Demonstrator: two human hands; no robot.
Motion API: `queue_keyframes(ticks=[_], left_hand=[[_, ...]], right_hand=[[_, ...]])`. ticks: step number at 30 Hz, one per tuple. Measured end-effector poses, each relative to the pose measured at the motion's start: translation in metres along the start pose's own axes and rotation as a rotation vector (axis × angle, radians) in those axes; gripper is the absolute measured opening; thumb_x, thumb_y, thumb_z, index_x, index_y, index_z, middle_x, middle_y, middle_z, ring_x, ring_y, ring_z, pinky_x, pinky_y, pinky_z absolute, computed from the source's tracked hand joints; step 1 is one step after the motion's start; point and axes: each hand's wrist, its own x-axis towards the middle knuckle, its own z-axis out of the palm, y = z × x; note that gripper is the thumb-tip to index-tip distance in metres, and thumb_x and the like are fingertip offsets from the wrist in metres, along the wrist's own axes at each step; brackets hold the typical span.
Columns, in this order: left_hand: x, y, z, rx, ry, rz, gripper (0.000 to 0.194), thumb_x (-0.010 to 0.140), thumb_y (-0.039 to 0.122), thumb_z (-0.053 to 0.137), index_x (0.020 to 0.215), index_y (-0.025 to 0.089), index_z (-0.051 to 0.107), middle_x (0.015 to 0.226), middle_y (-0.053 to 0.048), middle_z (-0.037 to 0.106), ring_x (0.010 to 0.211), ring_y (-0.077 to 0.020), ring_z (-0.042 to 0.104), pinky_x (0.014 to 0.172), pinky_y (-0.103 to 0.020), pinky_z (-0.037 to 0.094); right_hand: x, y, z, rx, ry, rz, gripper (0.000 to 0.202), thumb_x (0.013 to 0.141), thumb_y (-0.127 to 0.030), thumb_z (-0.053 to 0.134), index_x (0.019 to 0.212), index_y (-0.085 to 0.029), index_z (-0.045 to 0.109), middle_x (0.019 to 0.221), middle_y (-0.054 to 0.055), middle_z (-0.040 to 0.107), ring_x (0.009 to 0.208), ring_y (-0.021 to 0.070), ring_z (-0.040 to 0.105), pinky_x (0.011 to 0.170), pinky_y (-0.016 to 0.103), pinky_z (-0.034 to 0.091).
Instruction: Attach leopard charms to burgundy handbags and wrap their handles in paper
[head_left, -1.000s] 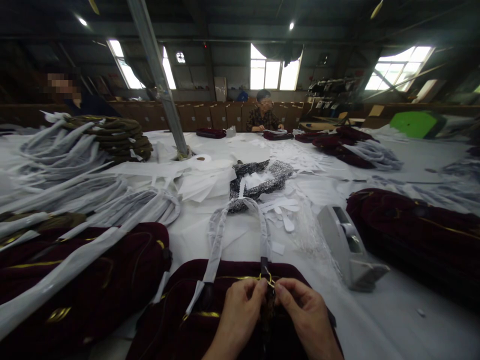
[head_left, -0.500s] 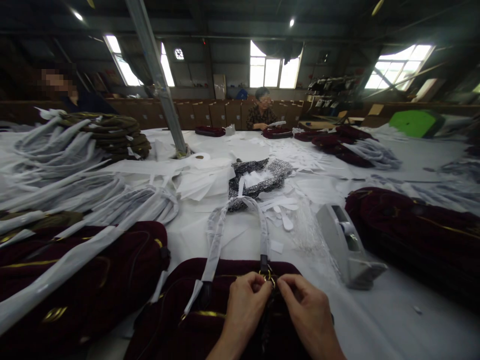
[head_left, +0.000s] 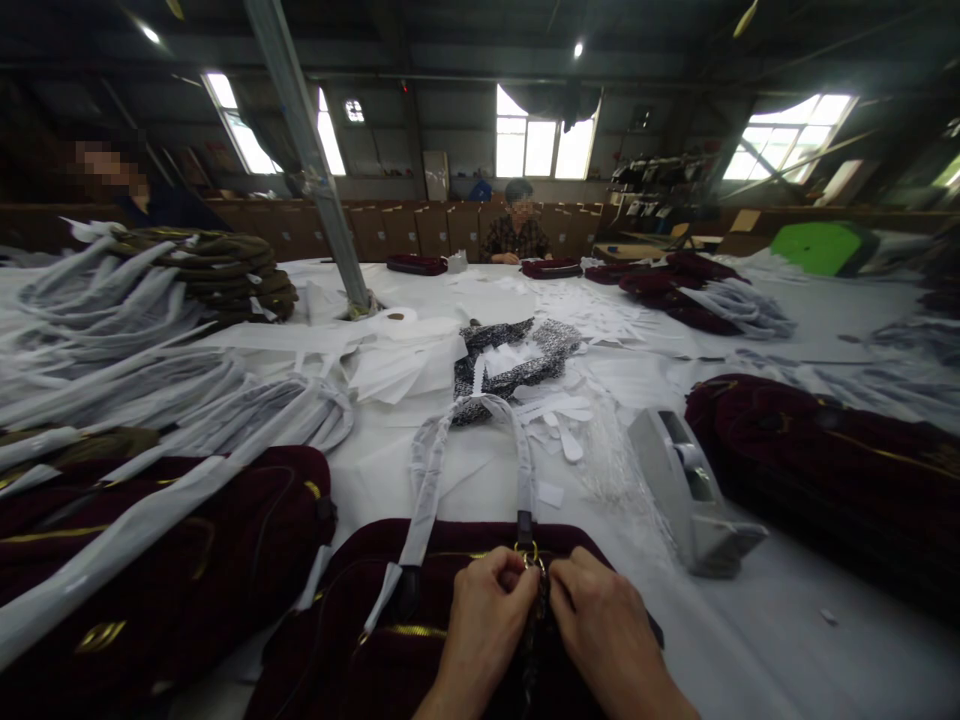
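Observation:
A dark maroon bag [head_left: 352, 600] lies on the white table in front of me, its handle [head_left: 426, 480] wrapped in white paper and standing up. My left hand [head_left: 491, 610] pinches at the gold ring [head_left: 529, 552] near the right end of the handle. Close beside it, my right hand [head_left: 600, 620] has its fingers pressed together at the dark strap or chain [head_left: 534, 640] hanging below the ring. What exactly lies between the fingertips of each hand is too small to make out.
Another maroon bag [head_left: 247, 560] lies at the left, one more [head_left: 825, 450] at the right. A grey tape dispenser [head_left: 694, 500] stands right of my hands. Olive bags [head_left: 240, 270] are stacked far left. Two people are across the table; a metal post [head_left: 322, 190] rises behind it.
My right hand has turned over slightly, its fingers now more curled and lower beside the ring. My left hand stays at the ring. The person across the table has lifted their head.

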Motion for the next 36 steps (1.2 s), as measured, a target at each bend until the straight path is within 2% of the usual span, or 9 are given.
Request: queue_keyframes(ticks=[5,9,11,19,25,27,30,36], left_hand=[[0.002,-0.005,-0.005,-0.116,-0.048,0.029,0.024,0.076,0.038,0.053,0.071,0.016,0.062,0.058,0.001,0.059,0.051,-0.0114,0.052,0.049,-0.021,0.037],[0.009,-0.013,-0.006,-0.276,-0.094,-0.064,0.03,0.078,0.038,0.049,0.095,0.014,0.056,0.059,0.003,0.058,0.038,-0.0087,0.048,0.04,-0.019,0.035],[0.011,-0.014,-0.005,-0.278,-0.106,-0.075,0.032,0.077,0.036,0.05,0.099,0.013,0.056,0.058,0.003,0.057,0.037,-0.0085,0.048,0.039,-0.019,0.036],[0.005,-0.001,-0.014,-0.125,-0.043,0.0,0.023,0.078,0.033,0.049,0.07,0.015,0.061,0.056,0.002,0.055,0.043,-0.01,0.049,0.042,-0.02,0.036],[0.005,0.007,-0.024,-0.089,0.02,0.168,0.021,0.084,0.031,0.043,0.073,0.019,0.055,0.06,0.003,0.051,0.054,-0.0112,0.048,0.052,-0.02,0.035],[0.006,0.011,-0.028,-0.126,0.012,0.232,0.02,0.085,0.031,0.044,0.074,0.019,0.054,0.062,0.003,0.05,0.058,-0.0113,0.047,0.055,-0.02,0.036],[0.008,0.015,-0.031,-0.229,-0.049,0.249,0.018,0.085,0.03,0.045,0.075,0.018,0.054,0.063,0.003,0.048,0.059,-0.0109,0.045,0.057,-0.02,0.036],[0.009,0.012,-0.026,-0.38,-0.101,0.196,0.021,0.085,0.034,0.046,0.075,0.017,0.053,0.065,0.002,0.047,0.061,-0.0104,0.044,0.059,-0.019,0.037]], right_hand=[[0.005,0.0,0.005,0.137,0.015,0.004,0.023,0.086,-0.018,0.043,0.071,-0.022,0.06,0.07,0.001,0.056,0.059,0.0132,0.057,0.054,0.024,0.033],[0.005,0.002,0.013,0.251,0.027,0.013,0.023,0.088,-0.02,0.043,0.075,-0.022,0.062,0.069,0.0,0.055,0.06,0.0129,0.057,0.057,0.024,0.035],[0.004,0.002,0.015,0.28,0.041,0.017,0.022,0.087,-0.02,0.044,0.077,-0.022,0.063,0.069,0.0,0.056,0.061,0.0133,0.057,0.058,0.024,0.036],[0.004,0.0,0.018,0.378,0.07,0.031,0.023,0.087,-0.022,0.044,0.078,-0.019,0.064,0.07,0.003,0.058,0.064,0.0154,0.058,0.062,0.026,0.04],[0.012,-0.001,0.01,0.733,0.135,0.051,0.022,0.086,-0.031,0.047,0.096,-0.02,0.063,0.089,0.005,0.062,0.081,0.0178,0.059,0.072,0.026,0.045],[0.015,-0.002,0.006,0.829,0.108,0.036,0.021,0.084,-0.034,0.05,0.089,-0.02,0.065,0.088,0.004,0.062,0.078,0.0172,0.059,0.069,0.025,0.046],[0.017,-0.003,0.004,0.961,0.044,0.037,0.022,0.083,-0.036,0.052,0.079,-0.019,0.065,0.084,0.004,0.063,0.075,0.0163,0.059,0.067,0.024,0.046],[0.013,-0.003,0.001,1.139,-0.078,0.13,0.026,0.08,-0.04,0.057,0.085,-0.016,0.067,0.079,0.003,0.067,0.075,0.0178,0.061,0.068,0.025,0.048]])
